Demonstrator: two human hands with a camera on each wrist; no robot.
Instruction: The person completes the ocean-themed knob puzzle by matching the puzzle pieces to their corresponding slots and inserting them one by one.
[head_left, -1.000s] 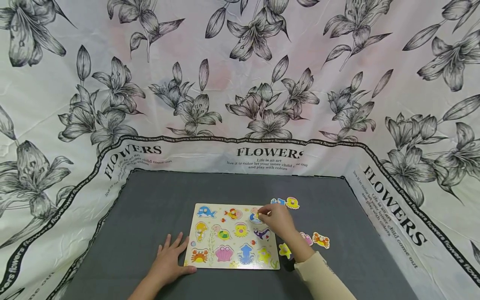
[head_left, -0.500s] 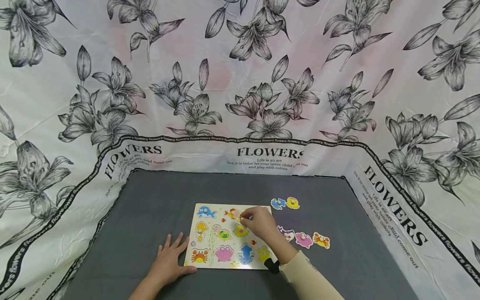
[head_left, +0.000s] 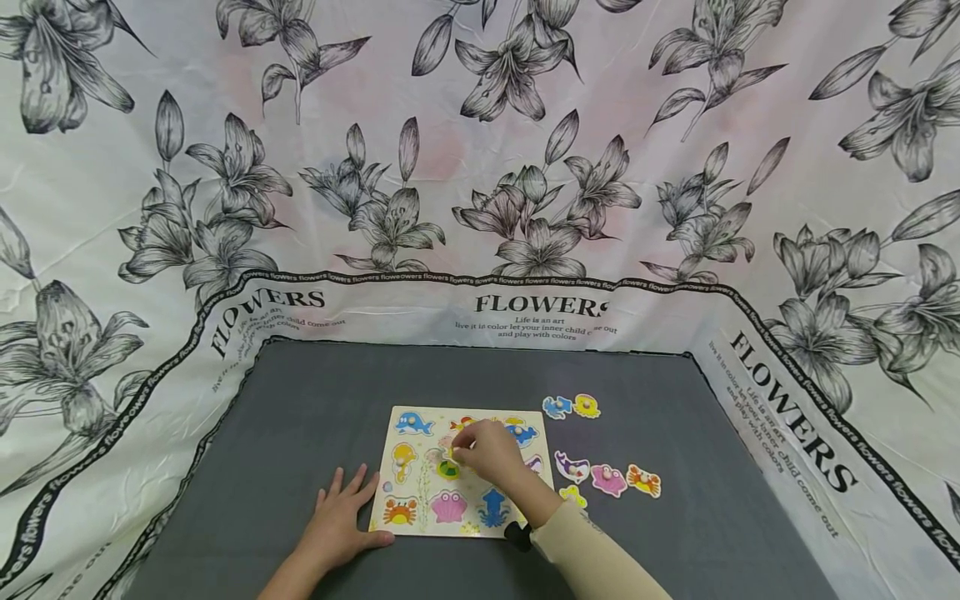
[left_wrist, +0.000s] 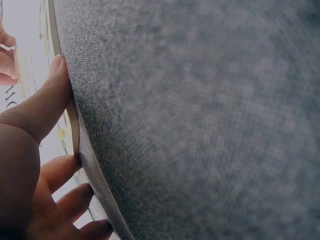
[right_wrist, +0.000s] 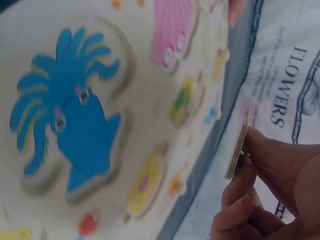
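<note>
The puzzle board [head_left: 435, 534] with printed sea animals lies flat on the dark grey cloth. Its lower left corner is framed by my left hand [head_left: 341, 521], fingers spread at the side edge and thumb against the front edge. My right hand [head_left: 489, 457] is over the middle of the board, close by the green turtle picture [head_left: 448, 470]. Between its thumb and fingertips it pinches a thin flat puzzle piece [right_wrist: 237, 150], seen edge-on in the right wrist view. A blue squid picture [right_wrist: 85, 120] shows large there.
Right of the board lie loose puzzle pieces: a blue fish [head_left: 557, 407], a yellow one [head_left: 587, 406], a purple and white one [head_left: 572, 467], a pink one [head_left: 609, 480], a crab [head_left: 643, 481] and a yellow star [head_left: 573, 497]. Flower-printed fabric [head_left: 525, 208] rises behind.
My right hand has moved left across the board from its upper right corner to the middle, carrying the puzzle piece. The left hand has stayed at the corner.
</note>
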